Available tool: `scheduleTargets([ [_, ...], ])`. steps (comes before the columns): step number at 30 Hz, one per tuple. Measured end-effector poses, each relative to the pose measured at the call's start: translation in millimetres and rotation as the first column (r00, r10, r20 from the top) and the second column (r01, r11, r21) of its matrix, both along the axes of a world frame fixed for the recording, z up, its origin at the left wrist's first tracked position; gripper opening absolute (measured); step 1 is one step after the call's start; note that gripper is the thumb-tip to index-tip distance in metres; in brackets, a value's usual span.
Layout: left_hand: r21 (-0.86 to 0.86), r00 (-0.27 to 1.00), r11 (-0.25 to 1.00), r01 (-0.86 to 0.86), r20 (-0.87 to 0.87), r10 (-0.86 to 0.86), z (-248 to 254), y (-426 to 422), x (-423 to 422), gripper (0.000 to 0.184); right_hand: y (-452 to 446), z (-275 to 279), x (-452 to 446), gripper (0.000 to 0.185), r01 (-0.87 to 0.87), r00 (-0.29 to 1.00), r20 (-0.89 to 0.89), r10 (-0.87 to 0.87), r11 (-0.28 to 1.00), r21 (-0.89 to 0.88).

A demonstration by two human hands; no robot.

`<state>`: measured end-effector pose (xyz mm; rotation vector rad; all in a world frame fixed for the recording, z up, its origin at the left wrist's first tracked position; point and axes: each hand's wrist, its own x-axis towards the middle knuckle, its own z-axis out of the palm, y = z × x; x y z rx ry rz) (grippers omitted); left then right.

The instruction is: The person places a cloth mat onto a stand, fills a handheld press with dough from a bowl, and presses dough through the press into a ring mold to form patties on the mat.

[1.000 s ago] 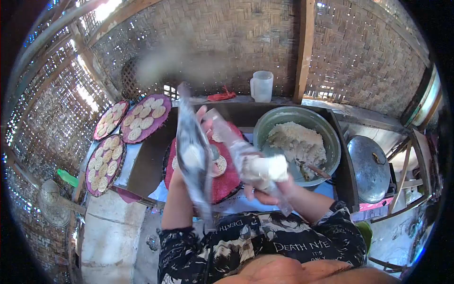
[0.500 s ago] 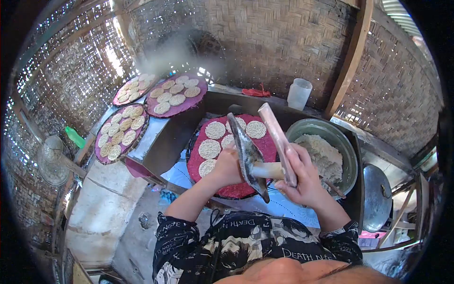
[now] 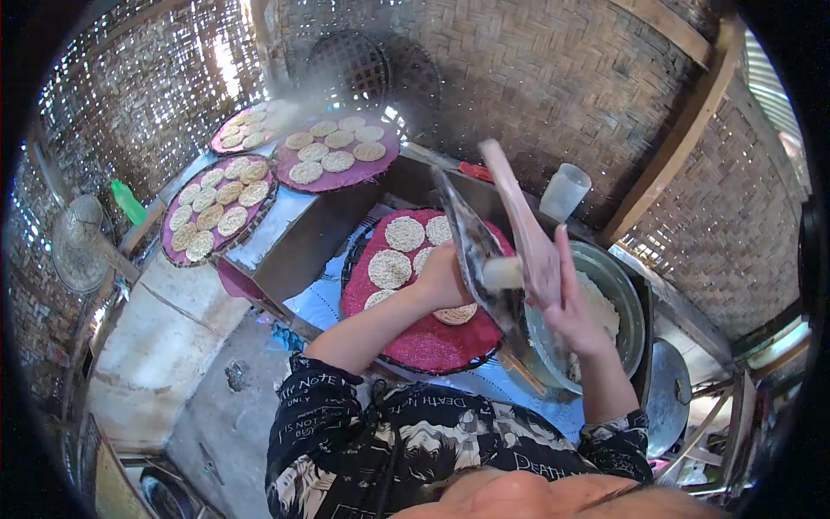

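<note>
My left hand (image 3: 443, 277) is closed round the back of a dark, flat press plate (image 3: 471, 246), which stands tilted above a pink mat (image 3: 432, 342). A thick pale cylinder (image 3: 503, 273) joins the plate to a long wooden lever board (image 3: 523, 216). My right hand (image 3: 572, 311) lies against the outer face of this board, its fingers stretched upward. Round, pale noodle-like discs (image 3: 389, 269) rest on the mat, partly hidden by my left hand and the plate.
Three round trays of discs, one near left (image 3: 229, 195), stand at the upper left. A green basin (image 3: 635, 324) of pale dough (image 3: 601, 307) sits right of the mat. Behind are a translucent jug (image 3: 565, 192) and a red bag (image 3: 475, 170). A metal lid (image 3: 666, 398) is lower right.
The view has turned right. My right hand has gone from gripping the lever board to lying along it with straight fingers. My left hand still holds the plate.
</note>
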<state>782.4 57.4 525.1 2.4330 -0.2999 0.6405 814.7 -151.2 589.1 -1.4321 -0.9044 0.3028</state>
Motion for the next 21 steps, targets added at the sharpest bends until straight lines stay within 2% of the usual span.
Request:
scheduleTargets([
  [1, -0.046, 0.999, 0.998, 0.045, -0.017, -0.046, 5, 3, 0, 0.053, -12, -16, 17, 0.102, -0.167, 0.969, -0.202, 0.142, 0.98, -0.11],
  [2, -0.098, 0.996, 0.992, 0.086, -0.029, -0.089, 15, 5, -3, 0.057, -33, -42, 38, 0.107, -0.346, 0.879, -0.408, 0.247, 0.919, -0.189],
  [3, -0.151, 0.99, 0.98, 0.126, -0.041, -0.134, 25, 7, -7, 0.062, -46, -58, 47, 0.114, -0.521, 0.736, -0.607, 0.3, 0.823, -0.226],
  [4, -0.203, 0.952, 0.938, 0.282, -0.062, -0.3, 36, 16, -10, 0.076, -45, -54, 38, 0.111, -0.546, 0.721, -0.597, 0.353, 0.819, -0.175],
  [5, -0.551, 0.787, 0.673, 0.494, -0.046, -0.615, 39, 26, -8, 0.083, -41, -46, 25, 0.109, -0.571, 0.701, -0.588, 0.403, 0.811, -0.125],
  [6, -0.797, 0.544, 0.253, 0.548, 0.109, -0.832, 42, 35, -3, 0.09, -38, -37, 13, 0.107, -0.596, 0.679, -0.577, 0.453, 0.8, -0.074],
  [7, -0.81, 0.434, -0.044, 0.585, 0.358, -0.827, 61, 39, 0, 0.101, -33, -31, 8, 0.105, -0.616, 0.657, -0.568, 0.495, 0.787, -0.026],
  [8, -0.792, 0.324, -0.366, 0.488, 0.554, -0.767, 82, 38, -2, 0.104, -30, -29, 6, 0.104, -0.634, 0.633, -0.573, 0.521, 0.773, 0.002],
  [9, -0.729, 0.232, -0.479, 0.489, 0.638, -0.734, 99, 31, -8, 0.11, -30, -28, 6, 0.102, -0.646, 0.609, -0.585, 0.535, 0.763, 0.025],
  [10, -0.506, -0.032, -0.521, 0.687, 0.696, -0.717, 100, 19, 3, 0.112, -29, -29, 9, 0.101, -0.648, 0.59, -0.607, 0.533, 0.761, 0.038],
  [11, -0.557, 0.026, -0.479, 0.678, 0.669, -0.742, 105, 14, -9, 0.115, -31, -30, 11, 0.099, -0.647, 0.568, -0.633, 0.526, 0.761, 0.052],
  [13, -0.533, 0.071, -0.417, 0.736, 0.674, -0.735, 103, 11, -1, 0.107, -41, -27, 17, 0.097, -0.625, 0.535, -0.69, 0.488, 0.778, 0.066],
  [15, -0.676, 0.305, -0.4, 0.619, 0.676, -0.671, 85, 21, 16, 0.094, -50, -25, 25, 0.094, -0.598, 0.514, -0.739, 0.436, 0.799, 0.056],
  [16, -0.701, 0.327, -0.435, 0.565, 0.674, -0.662, 66, 28, 37, 0.089, -52, -26, 30, 0.093, -0.592, 0.502, -0.762, 0.409, 0.805, 0.042],
  [17, -0.774, 0.436, -0.456, 0.438, 0.627, -0.646, 51, 36, 44, 0.085, -53, -28, 38, 0.091, -0.591, 0.5, -0.779, 0.378, 0.806, 0.012],
  [18, -0.788, 0.531, -0.393, 0.474, 0.612, -0.586, 33, 40, 53, 0.06, -54, -33, 46, 0.09, -0.595, 0.493, -0.801, 0.339, 0.803, -0.026],
  [21, -0.706, 0.591, -0.674, 0.215, 0.644, -0.486, -20, 55, 85, 0.033, -44, -55, 68, 0.084, -0.635, 0.51, -0.82, 0.26, 0.757, -0.155],
])
